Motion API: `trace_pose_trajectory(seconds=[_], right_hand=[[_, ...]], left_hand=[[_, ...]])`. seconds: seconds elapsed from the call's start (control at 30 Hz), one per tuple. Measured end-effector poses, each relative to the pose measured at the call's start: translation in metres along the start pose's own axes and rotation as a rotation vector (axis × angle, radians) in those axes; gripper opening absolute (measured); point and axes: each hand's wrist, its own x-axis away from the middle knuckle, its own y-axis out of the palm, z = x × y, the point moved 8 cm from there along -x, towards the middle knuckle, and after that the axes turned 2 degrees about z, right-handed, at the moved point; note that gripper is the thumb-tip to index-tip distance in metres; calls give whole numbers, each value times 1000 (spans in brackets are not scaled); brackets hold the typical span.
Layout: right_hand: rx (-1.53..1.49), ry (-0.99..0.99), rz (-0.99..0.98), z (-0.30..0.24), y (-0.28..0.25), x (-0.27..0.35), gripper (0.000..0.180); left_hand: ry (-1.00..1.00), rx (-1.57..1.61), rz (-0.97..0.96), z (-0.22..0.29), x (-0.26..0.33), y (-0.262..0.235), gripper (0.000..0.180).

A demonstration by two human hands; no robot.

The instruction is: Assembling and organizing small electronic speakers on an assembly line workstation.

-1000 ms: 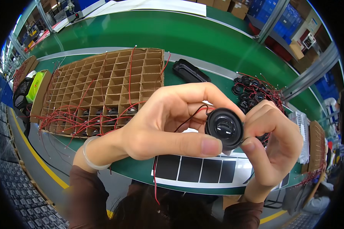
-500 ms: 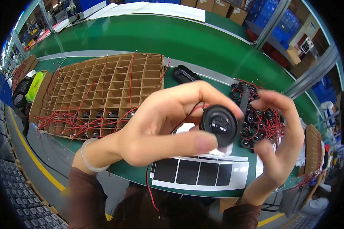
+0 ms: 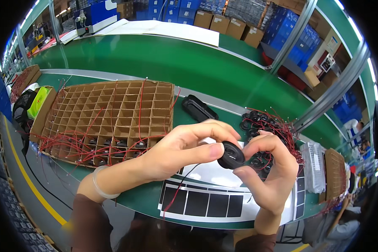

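A small round black speaker (image 3: pixel 231 156) is held up over the green bench, tilted so that its face turns partly toward me. My left hand (image 3: pixel 185 147) pinches its left edge between thumb and fingers. At the opposite edge, the thumb and index finger of my right hand (image 3: pixel 275 172) close on the rim. A thin wire, black then red (image 3: pixel 169 206), hangs down from beneath my left hand. Below lie white sheets with black rectangular stickers (image 3: pixel 196 203). Behind my right hand is a heap of similar black speakers (image 3: pixel 256 122) with red wires, partly hidden.
A cardboard divider tray (image 3: pixel 109 105) stands at left, with wired speakers in its near cells. Beyond my hands lies a black case (image 3: pixel 199 108). Clear plastic trays (image 3: pixel 313 168) and another cardboard divider box (image 3: pixel 336 174) are at right. A green conveyor belt (image 3: pixel 155 54) runs behind.
My right hand has come in from the right and its fingers now meet the speaker. The speaker has moved slightly down and left and tilted. A dark strip between the hands no longer shows separately.
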Motion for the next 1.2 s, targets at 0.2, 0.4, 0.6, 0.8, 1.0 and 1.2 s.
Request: trace_pose_trajectory(seconds=[0.2,0.4,0.6,0.8,1.0,1.2], right_hand=[[33,59,43,4,1,3,22],[63,-80,120,-4,-1,2,24],[41,-16,130,-8,-3,6,21],[32,-56,80,-13,-2,9,14],[-64,-46,153,-10,-5,8,15],[-107,89,149,4,-13,4,10]], left_hand=[[152,-660,25,27,7,3,36],[75,-502,33,23,8,10,42],[133,-279,161,26,10,-1,42],[263,-334,209,34,10,-4,39],[197,-250,225,32,7,-11,37],[190,-271,148,29,8,2,41]])
